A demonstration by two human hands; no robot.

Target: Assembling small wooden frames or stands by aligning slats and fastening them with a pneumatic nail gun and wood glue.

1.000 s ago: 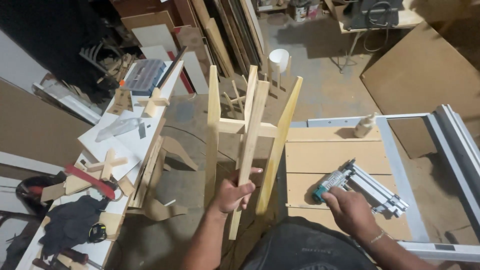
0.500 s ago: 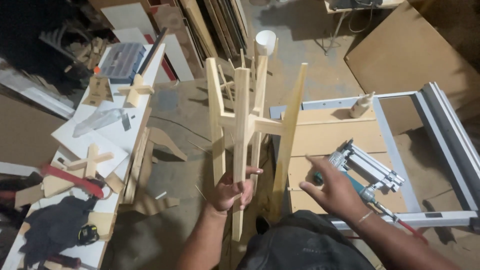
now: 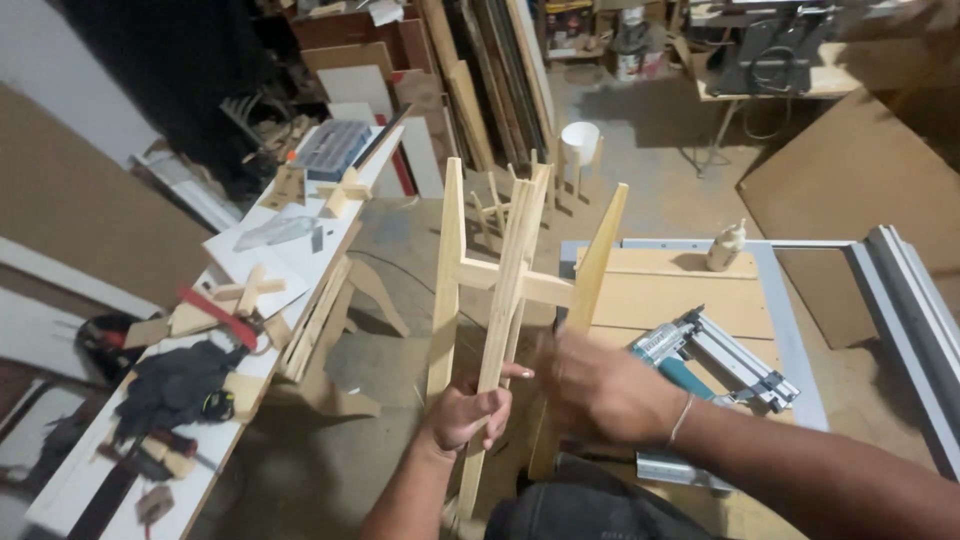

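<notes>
Wooden frame now meets right hand, off the nail gun.

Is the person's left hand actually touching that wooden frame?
Touching. The head view shows the left hand with its fingers curled around one upright slat of the wooden frame, with no gap between them.

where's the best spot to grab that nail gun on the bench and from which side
Probably the teal handle of the nail gun, reached from the near left. It lies flat on the workbench with that end toward the right hand, and the long metal magazine points away right.
</notes>
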